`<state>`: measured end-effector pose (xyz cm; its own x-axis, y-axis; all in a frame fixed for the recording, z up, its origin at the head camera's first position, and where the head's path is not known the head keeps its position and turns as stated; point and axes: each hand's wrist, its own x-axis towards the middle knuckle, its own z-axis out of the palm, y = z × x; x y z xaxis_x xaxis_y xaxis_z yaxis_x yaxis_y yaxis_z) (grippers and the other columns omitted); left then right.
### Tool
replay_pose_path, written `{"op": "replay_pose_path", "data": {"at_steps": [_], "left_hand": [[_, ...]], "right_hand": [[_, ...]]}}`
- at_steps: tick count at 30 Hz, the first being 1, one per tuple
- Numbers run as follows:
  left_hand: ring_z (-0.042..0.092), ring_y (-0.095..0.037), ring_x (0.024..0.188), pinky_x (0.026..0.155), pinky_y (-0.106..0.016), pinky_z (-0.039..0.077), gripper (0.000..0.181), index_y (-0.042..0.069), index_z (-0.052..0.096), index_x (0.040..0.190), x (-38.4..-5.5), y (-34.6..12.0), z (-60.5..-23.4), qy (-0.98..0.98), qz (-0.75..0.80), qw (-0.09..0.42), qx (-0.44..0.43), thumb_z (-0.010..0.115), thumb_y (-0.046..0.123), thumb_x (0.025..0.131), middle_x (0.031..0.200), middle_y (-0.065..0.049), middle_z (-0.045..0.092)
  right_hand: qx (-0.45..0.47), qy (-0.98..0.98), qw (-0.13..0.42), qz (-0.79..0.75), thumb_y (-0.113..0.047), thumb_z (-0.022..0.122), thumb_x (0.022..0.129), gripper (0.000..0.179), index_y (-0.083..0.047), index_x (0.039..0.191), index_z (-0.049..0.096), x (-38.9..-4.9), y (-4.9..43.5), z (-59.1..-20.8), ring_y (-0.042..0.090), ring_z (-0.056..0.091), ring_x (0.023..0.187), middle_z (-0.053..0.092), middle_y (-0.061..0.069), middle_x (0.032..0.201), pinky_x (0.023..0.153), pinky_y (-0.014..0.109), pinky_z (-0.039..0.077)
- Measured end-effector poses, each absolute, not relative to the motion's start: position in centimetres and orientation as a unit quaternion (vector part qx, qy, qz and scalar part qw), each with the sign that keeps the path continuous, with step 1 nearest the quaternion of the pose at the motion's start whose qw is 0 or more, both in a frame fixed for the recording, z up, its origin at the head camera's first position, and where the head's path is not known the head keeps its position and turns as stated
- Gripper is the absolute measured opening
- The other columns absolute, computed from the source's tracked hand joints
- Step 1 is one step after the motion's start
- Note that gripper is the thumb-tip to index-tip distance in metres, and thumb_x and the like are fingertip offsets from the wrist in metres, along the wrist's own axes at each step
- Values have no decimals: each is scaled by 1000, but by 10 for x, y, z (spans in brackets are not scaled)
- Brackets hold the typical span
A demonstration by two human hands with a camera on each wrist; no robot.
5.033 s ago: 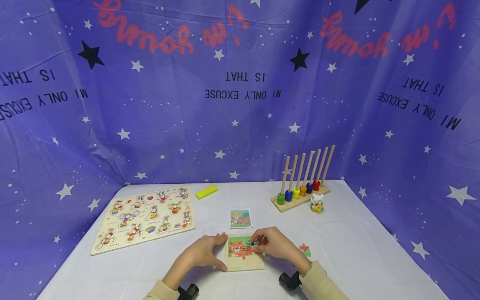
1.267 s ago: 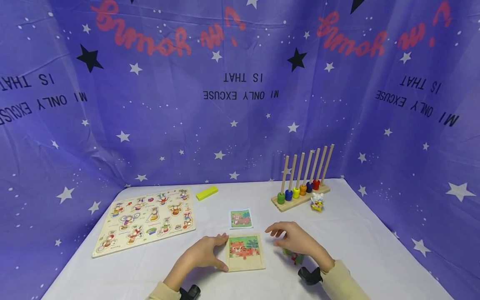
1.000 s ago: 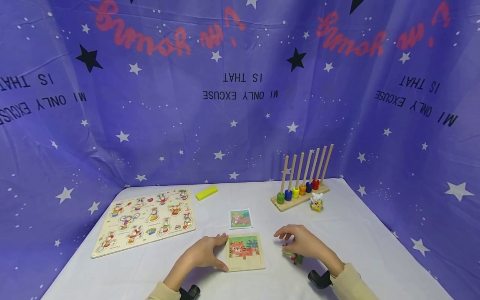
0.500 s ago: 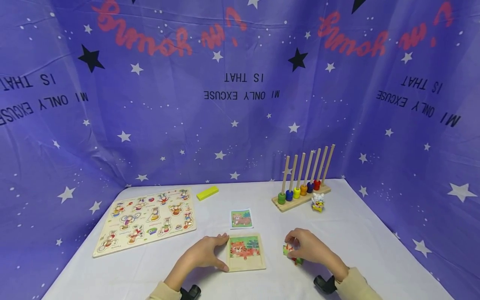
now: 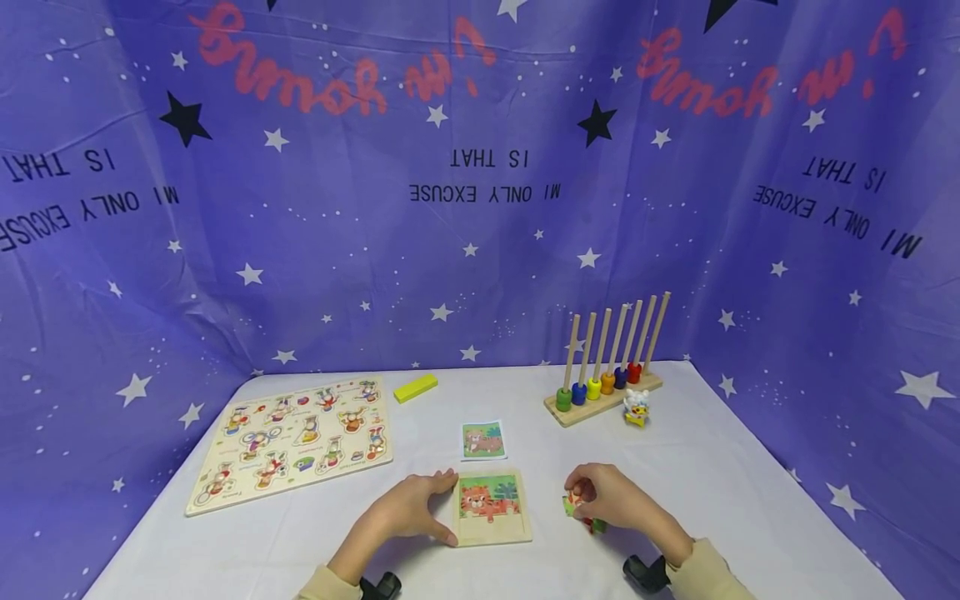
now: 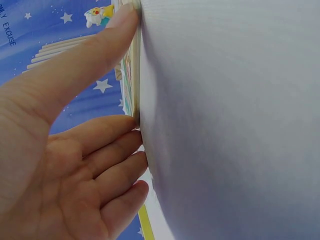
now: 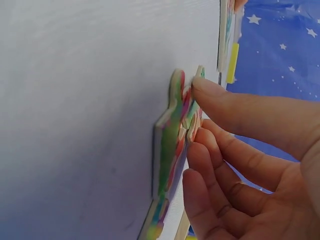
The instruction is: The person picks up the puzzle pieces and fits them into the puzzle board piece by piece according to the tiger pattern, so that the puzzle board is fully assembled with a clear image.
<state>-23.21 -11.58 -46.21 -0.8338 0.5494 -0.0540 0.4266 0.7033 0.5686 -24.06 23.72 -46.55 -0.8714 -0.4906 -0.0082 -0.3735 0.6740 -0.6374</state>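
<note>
A square wooden puzzle tray lies flat, with an orange tiger face on green joined across its upper part and bare wood along the bottom. My left hand touches its left edge, thumb at the near corner and fingers at the far one; in the left wrist view the fingers look nearly straight. To the tray's right, my right hand pinches a green and red puzzle piece between thumb and fingers, partly hidden by them. Further puzzle pieces lie right under and beside it, overlapping in the right wrist view.
A tiger picture card lies behind the tray. A large peg puzzle board is at left, a yellow block at the back. A bead rack with upright pegs and a small white figurine stand at back right.
My right hand had a piece at the tray's upper right; that piece now sits in the tray. The hand moved right and pinched another piece. My left hand stayed put.
</note>
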Motion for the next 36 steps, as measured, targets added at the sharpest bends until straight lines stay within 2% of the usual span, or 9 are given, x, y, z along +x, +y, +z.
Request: {"op": "replay_pose_path", "data": {"at_steps": [8, 13, 20, 28, 36], "left_hand": [[43, -38, 131, 110, -53, 32, 92, -1, 52, 136, -231, -116, -461, 917, 273, 110, 268, 87, 39, 62, 143, -16, 46], [43, -38, 131, 109, -53, 32, 93, -1, 51, 137, -231, -116, -461, 919, 269, 108, 268, 87, 40, 61, 143, -16, 47], [43, -38, 131, 109, -54, 32, 93, 0, 51, 137, -233, -116, -461, 918, 271, 112, 266, 87, 39, 61, 144, -16, 46], [43, -38, 131, 109, -54, 32, 93, 1, 51, 137, -233, -115, -461, 919, 270, 113, 265, 87, 40, 61, 144, -16, 46], [43, -38, 131, 109, -53, 33, 93, 0, 51, 137, -233, -116, -464, 917, 272, 111, 269, 87, 41, 61, 144, -16, 47]], "right_hand": [[-257, 910, 57, -320, -4, 82, 72, 31, -11, 95, 62, -242, 237, -468, 13, 52, 76, 56, -3, 84, 61, 24, 47], [-268, 900, 71, -337, -1, 80, 74, 33, -12, 95, 57, -244, 237, -468, 10, 56, 76, 59, -4, 84, 62, 24, 50], [-284, 888, 89, -351, 0, 77, 78, 26, -13, 95, 62, -244, 235, -465, 8, 59, 76, 62, -6, 85, 62, 23, 53], [-327, 873, 61, -356, 2, 72, 82, 23, -13, 98, 66, -244, 226, -457, 5, 59, 76, 65, -5, 85, 65, 23, 54], [-340, 863, 63, -368, -1, 74, 82, 22, -12, 100, 66, -244, 204, -459, 3, 60, 77, 65, -7, 87, 66, 23, 54]]}}
